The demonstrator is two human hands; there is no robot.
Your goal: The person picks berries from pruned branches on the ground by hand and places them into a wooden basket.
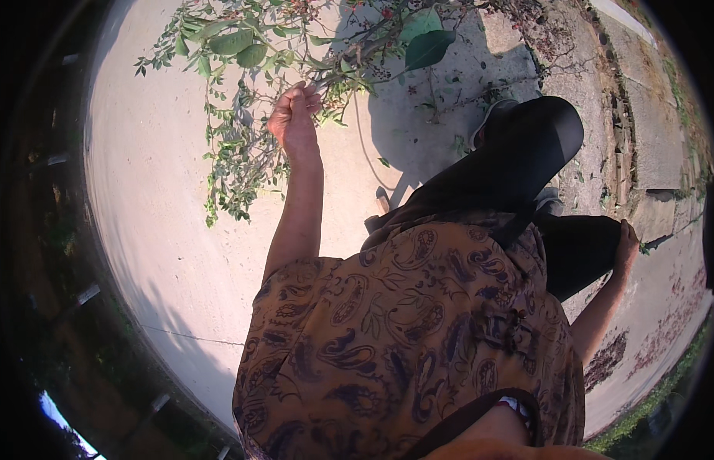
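My left hand (pixel 295 115) is raised at the upper left of the head view, its fingers closed near a thin stem of a leafy branch (pixel 357 57). The exact grip point is partly hidden by the fingers. The branch carries large green leaves (pixel 430 49), many small leaves (pixel 236 167) and small reddish berries, and stretches across the top of the view. At the right, my right hand (pixel 626 244) rests on my knee (pixel 587 247) in black trousers. Its fingers are mostly hidden behind the knee, so anything under them cannot be seen.
Pale concrete paving (pixel 178 241) lies around me. Thin twigs and loose leaves (pixel 383 163) are scattered near my shoe (pixel 495 118). A row of stone slabs (pixel 659 144) runs along the right. A short brown wooden piece (pixel 383 204) shows beside my hip. Shadows fall over part of the ground.
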